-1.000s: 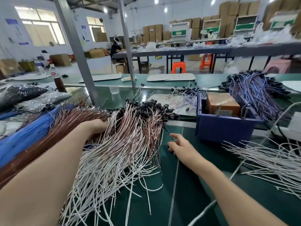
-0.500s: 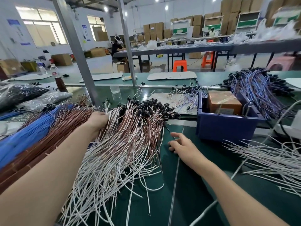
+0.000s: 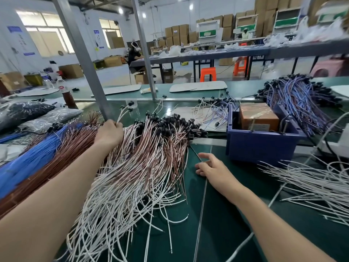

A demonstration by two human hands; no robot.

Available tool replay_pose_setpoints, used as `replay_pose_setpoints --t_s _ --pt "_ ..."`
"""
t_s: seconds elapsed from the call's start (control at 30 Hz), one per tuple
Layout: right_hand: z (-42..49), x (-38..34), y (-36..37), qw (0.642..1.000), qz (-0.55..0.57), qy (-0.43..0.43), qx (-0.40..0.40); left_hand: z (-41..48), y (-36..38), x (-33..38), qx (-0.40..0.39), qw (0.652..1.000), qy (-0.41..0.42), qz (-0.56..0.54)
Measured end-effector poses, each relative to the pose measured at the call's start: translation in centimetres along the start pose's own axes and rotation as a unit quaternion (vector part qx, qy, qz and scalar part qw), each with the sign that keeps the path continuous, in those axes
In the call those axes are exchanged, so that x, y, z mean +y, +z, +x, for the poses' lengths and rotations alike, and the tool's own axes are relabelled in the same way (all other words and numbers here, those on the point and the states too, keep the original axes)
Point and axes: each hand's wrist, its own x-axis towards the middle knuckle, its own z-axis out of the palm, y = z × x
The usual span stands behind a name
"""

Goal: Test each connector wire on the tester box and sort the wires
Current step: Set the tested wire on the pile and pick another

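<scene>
The step in hand looks like picking the next wires to test. The left hand (image 3: 109,133) reaches over the far left side of the big pile (image 3: 151,157) of white and pink wires with black plugs, and its grip is closed on a few white wires (image 3: 122,114), pinched between thumb and fingers so that their plug ends stand up above the heap. The right hand (image 3: 214,168) lies on the green table (image 3: 217,233) just right of the pile, grip loose and holding nothing, fingertips touching a thin single wire (image 3: 203,201) that runs toward the near edge. To the right and a little farther off stands a blue bin (image 3: 260,148) with a brown box (image 3: 258,115) in it; whether that is the tester cannot be told. Loose white wires (image 3: 311,184) lie near right, and purple wires (image 3: 300,99) far right, likely sorted heaps. Next, the pinched wires must be drawn free of the tangle without dragging neighbours, then passed to the right hand for plugging in.
</scene>
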Motion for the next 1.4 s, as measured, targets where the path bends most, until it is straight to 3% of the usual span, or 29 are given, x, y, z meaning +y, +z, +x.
replay_pose_setpoints --t_s 0.07,0.13,0.23,0.3,0.47,0.57,0.67,0.83,1.03,1.17,1.33,1.4 --pt "-0.1 -0.1 0.0 1.000 0.005 -0.001 0.000 -0.4 -0.4 0.5 0.039 0.991 0.018 0.129" --pt "-0.2 -0.1 0.0 1.000 0.010 0.000 0.003 -0.8 -1.0 1.3 0.102 0.977 0.061 0.177" --pt "-0.3 -0.2 -0.1 1.000 0.028 0.002 0.009 -1.9 -2.3 3.3 0.148 0.978 0.142 0.040" --pt "-0.3 -0.4 -0.2 0.998 0.055 0.014 0.013 -3.3 -3.3 5.4 0.127 0.971 0.200 -0.044" --pt "-1.5 -1.8 -0.5 0.988 0.152 0.024 -0.004 -8.9 -2.7 10.8 0.009 0.935 0.343 -0.085" --pt "-3.0 -3.3 -1.1 0.977 0.204 -0.038 -0.054 -13.2 0.2 12.2 -0.100 0.917 0.386 -0.002" --pt "-4.6 -4.6 -2.5 0.936 0.336 -0.083 -0.070 -17.2 3.1 13.9 -0.134 0.887 0.435 0.081" --pt "-7.8 -3.8 -6.0 0.901 0.424 -0.089 0.011 -20.0 5.1 17.2 -0.189 0.871 0.454 0.013" --pt "-10.6 -1.5 -9.3 0.898 0.412 -0.098 0.119 -22.3 7.5 18.9 -0.234 0.822 0.516 0.061" --pt "-12.7 -0.6 -10.3 0.879 0.421 -0.088 0.208 -22.5 7.9 18.7 -0.272 0.799 0.535 0.036" --pt "-15.5 -0.2 -10.2 0.838 0.436 -0.038 0.327 -21.4 8.3 17.1 -0.291 0.804 0.518 -0.010" --pt "-16.5 -0.2 -9.7 0.819 0.464 0.005 0.338 -21.2 8.9 16.5 -0.296 0.808 0.509 -0.002"
